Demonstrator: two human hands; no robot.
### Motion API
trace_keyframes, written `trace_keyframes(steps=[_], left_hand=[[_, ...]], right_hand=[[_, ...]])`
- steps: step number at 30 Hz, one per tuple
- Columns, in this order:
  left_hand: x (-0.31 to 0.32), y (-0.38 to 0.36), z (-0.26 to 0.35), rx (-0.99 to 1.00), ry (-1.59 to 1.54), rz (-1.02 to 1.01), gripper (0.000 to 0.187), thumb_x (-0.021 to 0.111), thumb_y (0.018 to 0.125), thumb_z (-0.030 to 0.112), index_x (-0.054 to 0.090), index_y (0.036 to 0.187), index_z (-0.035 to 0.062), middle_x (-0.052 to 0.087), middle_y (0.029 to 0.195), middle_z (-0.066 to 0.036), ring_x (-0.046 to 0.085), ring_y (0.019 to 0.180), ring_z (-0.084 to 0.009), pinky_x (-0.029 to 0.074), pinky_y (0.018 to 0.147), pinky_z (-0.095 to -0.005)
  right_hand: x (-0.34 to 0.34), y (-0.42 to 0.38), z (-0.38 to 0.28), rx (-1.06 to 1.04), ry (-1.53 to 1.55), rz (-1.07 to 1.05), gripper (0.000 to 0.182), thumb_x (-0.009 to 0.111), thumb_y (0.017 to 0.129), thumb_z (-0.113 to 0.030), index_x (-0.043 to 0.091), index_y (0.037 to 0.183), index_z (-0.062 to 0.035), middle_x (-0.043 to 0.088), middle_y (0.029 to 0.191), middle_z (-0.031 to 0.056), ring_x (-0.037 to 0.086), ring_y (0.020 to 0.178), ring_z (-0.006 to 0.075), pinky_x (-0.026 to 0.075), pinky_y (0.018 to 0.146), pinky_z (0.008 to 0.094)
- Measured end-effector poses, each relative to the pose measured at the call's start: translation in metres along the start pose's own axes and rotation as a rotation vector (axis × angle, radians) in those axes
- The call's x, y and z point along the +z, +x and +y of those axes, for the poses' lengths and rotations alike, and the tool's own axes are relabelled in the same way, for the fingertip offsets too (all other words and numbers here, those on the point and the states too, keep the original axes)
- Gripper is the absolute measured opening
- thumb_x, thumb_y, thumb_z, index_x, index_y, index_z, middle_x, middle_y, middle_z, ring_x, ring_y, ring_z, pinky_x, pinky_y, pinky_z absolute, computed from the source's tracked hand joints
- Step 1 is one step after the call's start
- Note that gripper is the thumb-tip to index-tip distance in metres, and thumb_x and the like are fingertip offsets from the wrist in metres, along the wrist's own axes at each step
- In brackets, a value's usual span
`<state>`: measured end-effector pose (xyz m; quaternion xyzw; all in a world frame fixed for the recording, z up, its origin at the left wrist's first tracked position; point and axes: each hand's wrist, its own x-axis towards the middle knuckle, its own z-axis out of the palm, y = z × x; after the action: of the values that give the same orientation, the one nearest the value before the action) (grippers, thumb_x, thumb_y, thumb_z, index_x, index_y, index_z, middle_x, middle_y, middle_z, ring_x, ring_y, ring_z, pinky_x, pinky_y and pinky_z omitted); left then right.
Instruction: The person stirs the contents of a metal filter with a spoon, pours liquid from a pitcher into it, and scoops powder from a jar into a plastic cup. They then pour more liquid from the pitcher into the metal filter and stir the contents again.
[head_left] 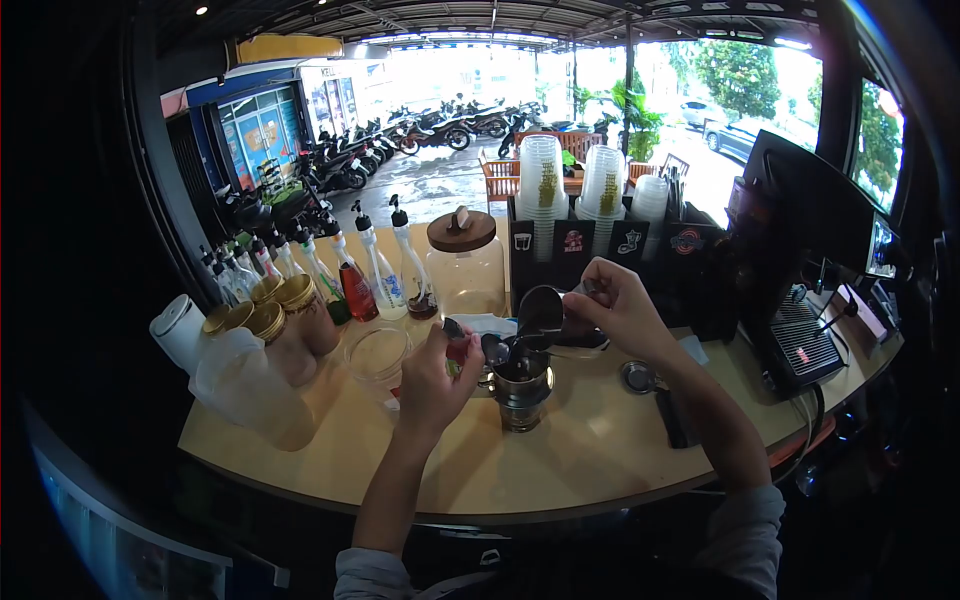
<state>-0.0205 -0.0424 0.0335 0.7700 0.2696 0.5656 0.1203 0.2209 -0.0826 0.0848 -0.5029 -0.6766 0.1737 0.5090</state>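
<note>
My right hand (625,310) grips a small metal pitcher (542,310), tipped to the left over a metal cup-shaped vessel (523,388). That vessel stands upright on the counter; its inside looks dark. Between the thumb and fingers of my left hand (432,385) is a small metal scoop (495,349), whose round end hovers at the vessel's left rim, close to the pitcher's lip. Whether anything flows from the pitcher is too dark to tell. A clear plastic tub (378,352) sits just behind my left hand.
Pump bottles (383,275) and gold-lidded jars (297,295) line the left side beside a clear plastic jug (240,375). A wooden-lidded glass jar (466,270) and stacked cups (541,185) stand behind. At right lie a round metal lid (637,376) and an espresso machine (805,345).
</note>
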Motion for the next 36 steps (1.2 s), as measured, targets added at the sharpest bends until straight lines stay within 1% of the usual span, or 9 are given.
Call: trace_keyframes(steps=[10, 15, 18, 20, 23, 26, 27, 31, 36], left_hand=[[0.000, -0.002, -0.001, 0.021, 0.010, 0.001, 0.011, 0.063, 0.085, 0.007, 0.056, 0.089, 0.0003, 0.064, 0.070, -0.010, 0.066, 0.060, -0.0187, 0.050, 0.058, -0.0304], [0.000, -0.003, -0.001, 0.094, 0.000, 0.039, 0.009, 0.063, 0.086, 0.006, 0.057, 0.090, -0.0001, 0.064, 0.073, -0.010, 0.065, 0.061, -0.0184, 0.050, 0.057, -0.0302], [0.000, -0.005, -0.002, 0.142, 0.017, 0.052, 0.009, 0.064, 0.086, 0.005, 0.059, 0.090, -0.0004, 0.064, 0.076, -0.011, 0.064, 0.061, -0.0191, 0.050, 0.057, -0.0302], [0.000, -0.005, -0.003, 0.148, 0.017, 0.042, 0.008, 0.064, 0.086, 0.005, 0.060, 0.090, -0.0003, 0.064, 0.077, -0.011, 0.064, 0.062, -0.0196, 0.050, 0.057, -0.0304], [-0.001, -0.005, -0.002, 0.182, 0.042, 0.025, 0.008, 0.065, 0.085, 0.005, 0.061, 0.090, 0.0001, 0.064, 0.078, -0.011, 0.065, 0.065, -0.0203, 0.050, 0.057, -0.0311], [0.001, -0.004, -0.001, 0.192, 0.054, 0.018, 0.008, 0.066, 0.085, 0.005, 0.064, 0.090, -0.0006, 0.065, 0.078, -0.011, 0.064, 0.065, -0.0189, 0.050, 0.058, -0.0298], [0.002, -0.004, -0.001, 0.172, 0.039, 0.015, 0.009, 0.067, 0.084, 0.005, 0.067, 0.090, -0.0016, 0.066, 0.078, -0.011, 0.064, 0.065, -0.0173, 0.049, 0.060, -0.0279], [0.005, -0.006, -0.002, 0.148, 0.017, -0.006, 0.009, 0.067, 0.084, 0.005, 0.067, 0.091, -0.0006, 0.066, 0.081, -0.011, 0.064, 0.066, -0.0177, 0.050, 0.060, -0.0279], [0.008, -0.005, -0.005, 0.234, -0.001, -0.017, 0.009, 0.066, 0.085, 0.006, 0.064, 0.094, 0.0033, 0.063, 0.081, -0.007, 0.062, 0.066, -0.0203, 0.048, 0.055, -0.0317]], right_hand=[[-0.008, -0.012, 0.021, 0.043, 0.154, 0.036, 0.026, 0.069, 0.084, -0.012, 0.046, 0.075, -0.0050, 0.042, 0.063, -0.0062, 0.034, 0.058, 0.0002, 0.029, 0.048, 0.0204], [-0.011, -0.026, 0.045, 0.148, 0.359, 0.213, 0.022, 0.066, 0.086, -0.009, 0.048, 0.075, -0.0068, 0.051, 0.065, -0.0044, 0.044, 0.059, 0.0000, 0.035, 0.051, 0.0188], [-0.012, -0.041, 0.097, 0.299, 0.540, 0.279, 0.018, 0.064, 0.087, -0.008, 0.049, 0.076, -0.0084, 0.056, 0.067, -0.0022, 0.049, 0.059, 0.0020, 0.037, 0.051, 0.0191], [-0.005, -0.053, 0.122, 0.314, 0.570, 0.297, 0.017, 0.062, 0.087, -0.007, 0.049, 0.076, -0.0098, 0.054, 0.066, -0.0026, 0.048, 0.056, 0.0037, 0.037, 0.052, 0.0202], [0.012, -0.070, 0.159, 0.395, 0.817, 0.359, 0.020, 0.060, 0.086, -0.003, 0.046, 0.073, -0.0099, 0.047, 0.061, -0.0029, 0.043, 0.055, 0.0063, 0.034, 0.054, 0.0224], [0.023, -0.080, 0.183, 0.433, 0.830, 0.417, 0.019, 0.056, 0.087, -0.002, 0.045, 0.074, -0.0088, 0.047, 0.063, -0.0001, 0.046, 0.057, 0.0103, 0.038, 0.056, 0.0247], [0.025, -0.083, 0.189, 0.417, 0.828, 0.386, 0.018, 0.056, 0.087, -0.002, 0.045, 0.074, -0.0089, 0.048, 0.064, 0.0007, 0.047, 0.060, 0.0110, 0.037, 0.062, 0.0254], [0.040, -0.086, 0.202, 0.396, 0.867, 0.426, 0.020, 0.059, 0.086, -0.003, 0.045, 0.073, -0.0092, 0.048, 0.063, 0.0002, 0.043, 0.055, 0.0095, 0.034, 0.056, 0.0253], [0.042, -0.097, 0.206, 0.479, 0.854, 0.387, 0.016, 0.058, 0.087, -0.005, 0.045, 0.079, -0.0086, 0.052, 0.069, 0.0004, 0.053, 0.069, 0.0122, 0.039, 0.061, 0.0244]])
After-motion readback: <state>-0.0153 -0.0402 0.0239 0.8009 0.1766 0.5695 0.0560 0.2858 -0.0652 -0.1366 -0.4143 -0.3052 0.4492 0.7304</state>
